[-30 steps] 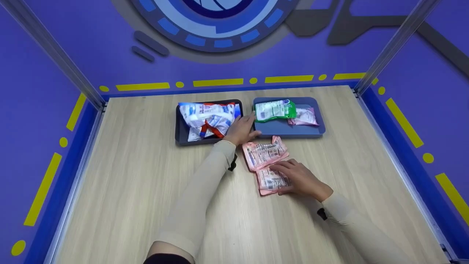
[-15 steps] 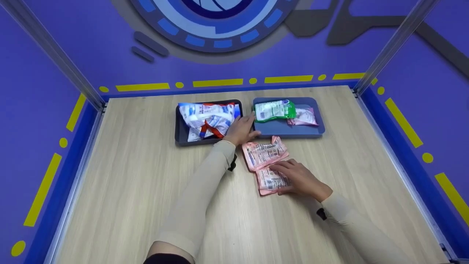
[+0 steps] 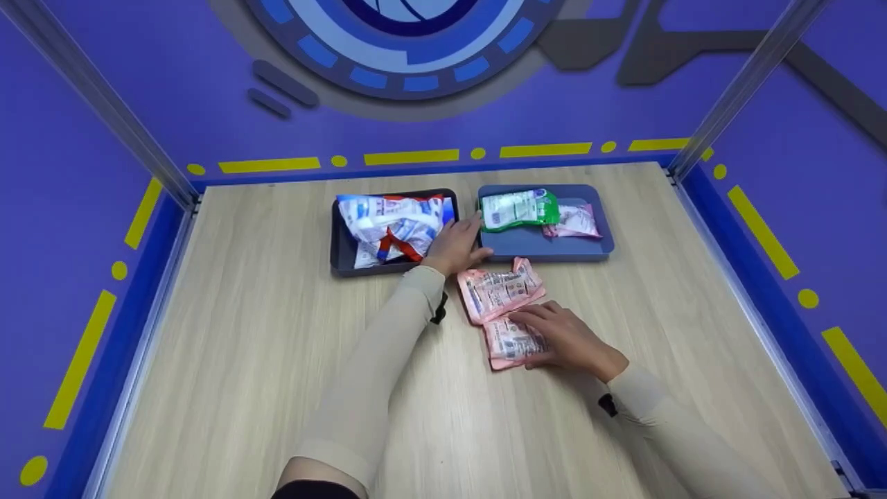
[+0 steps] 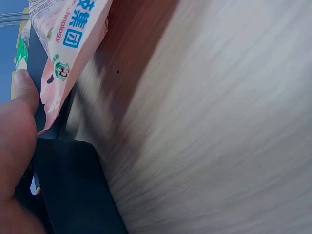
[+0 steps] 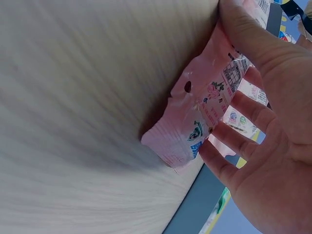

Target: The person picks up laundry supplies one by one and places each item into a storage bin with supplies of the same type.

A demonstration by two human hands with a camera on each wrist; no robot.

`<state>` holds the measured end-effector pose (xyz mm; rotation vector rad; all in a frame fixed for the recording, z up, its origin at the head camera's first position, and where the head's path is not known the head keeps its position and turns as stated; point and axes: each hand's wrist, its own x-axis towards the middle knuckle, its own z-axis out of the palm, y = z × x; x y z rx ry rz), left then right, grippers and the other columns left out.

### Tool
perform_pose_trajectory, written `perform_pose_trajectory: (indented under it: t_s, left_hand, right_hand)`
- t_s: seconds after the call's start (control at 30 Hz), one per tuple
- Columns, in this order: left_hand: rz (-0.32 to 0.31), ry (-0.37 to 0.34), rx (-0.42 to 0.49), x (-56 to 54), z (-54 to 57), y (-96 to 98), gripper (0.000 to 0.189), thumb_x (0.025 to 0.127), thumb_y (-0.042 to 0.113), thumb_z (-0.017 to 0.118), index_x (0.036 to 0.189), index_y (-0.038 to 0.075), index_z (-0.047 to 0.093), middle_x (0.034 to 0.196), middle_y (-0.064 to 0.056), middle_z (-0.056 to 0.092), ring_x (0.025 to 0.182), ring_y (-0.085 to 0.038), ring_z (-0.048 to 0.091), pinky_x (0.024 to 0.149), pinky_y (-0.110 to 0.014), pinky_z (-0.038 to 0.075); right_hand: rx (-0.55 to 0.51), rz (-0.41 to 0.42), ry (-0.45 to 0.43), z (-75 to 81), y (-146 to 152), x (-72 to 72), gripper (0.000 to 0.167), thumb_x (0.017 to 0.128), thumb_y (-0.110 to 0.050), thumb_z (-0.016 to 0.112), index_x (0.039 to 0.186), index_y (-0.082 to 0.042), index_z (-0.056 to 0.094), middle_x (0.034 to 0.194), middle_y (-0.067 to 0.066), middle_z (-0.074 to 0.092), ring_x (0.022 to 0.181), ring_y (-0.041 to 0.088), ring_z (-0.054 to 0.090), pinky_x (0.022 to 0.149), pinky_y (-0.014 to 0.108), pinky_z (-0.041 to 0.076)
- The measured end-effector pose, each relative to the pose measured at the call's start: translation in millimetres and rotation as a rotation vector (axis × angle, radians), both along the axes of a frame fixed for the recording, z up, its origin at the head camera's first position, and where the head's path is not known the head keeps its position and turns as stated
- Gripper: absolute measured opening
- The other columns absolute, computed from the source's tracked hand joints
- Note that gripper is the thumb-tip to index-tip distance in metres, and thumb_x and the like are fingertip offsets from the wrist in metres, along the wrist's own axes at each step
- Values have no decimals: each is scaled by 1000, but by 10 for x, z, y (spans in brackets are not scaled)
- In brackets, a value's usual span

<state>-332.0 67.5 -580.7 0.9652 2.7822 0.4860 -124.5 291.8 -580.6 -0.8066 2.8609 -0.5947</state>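
Note:
My left hand (image 3: pixel 454 244) rests at the gap between a black tray (image 3: pixel 335 253) and a blue-grey tray (image 3: pixel 540 247), fingers lying along the black tray's right end. Its thumb points at the blue-grey tray's near rim. Below it, two pink printed packets lie on the table: the upper packet (image 3: pixel 500 290) and the lower packet (image 3: pixel 511 341), their edges meeting. My right hand (image 3: pixel 572 339) holds the lower packet at its right end, thumb on the near side and fingers along the far side. In the right wrist view the pink packet (image 5: pixel 202 105) lies between thumb and fingertips.
White, blue and red packets (image 3: pixel 398 218) fill the black tray. The blue-grey tray holds a green packet (image 3: pixel 520 209) and a smaller pink-and-white packet (image 3: pixel 576 220). Purple panels (image 3: pixel 388 132) enclose the wooden table (image 3: pixel 263 333) at the back and sides.

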Motion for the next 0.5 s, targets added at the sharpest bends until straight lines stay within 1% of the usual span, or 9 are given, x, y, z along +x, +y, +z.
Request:
perform_pose_trajectory:
  t_s: [0.07,0.2,0.5]
  left_hand:
    - [-2,1,1,2,-1,-3,86,103,52,56,165,6,18,164,-11,35,151,-26,34,127,-46,16]
    - [-1,7,-12,2,-4,-9,87,102,55,53,165,7,17,164,-11,37,150,-26,34,127,-45,16]
    - [5,2,-14,3,0,-4,88,102,57,53,165,8,17,163,-11,38,150,-26,35,127,-45,17]
  right_hand:
    - [3,-2,-9,6,-4,1,87,77,-48,89,151,-18,53,148,4,55,128,33,51,104,58,46]
    - [1,-4,-13,15,-6,3,87,77,-48,89,151,-18,53,148,4,55,129,34,51,104,58,46]
    - [2,-14,-23,13,0,2,87,76,-48,89,151,-19,53,148,5,55,131,34,50,106,59,45]
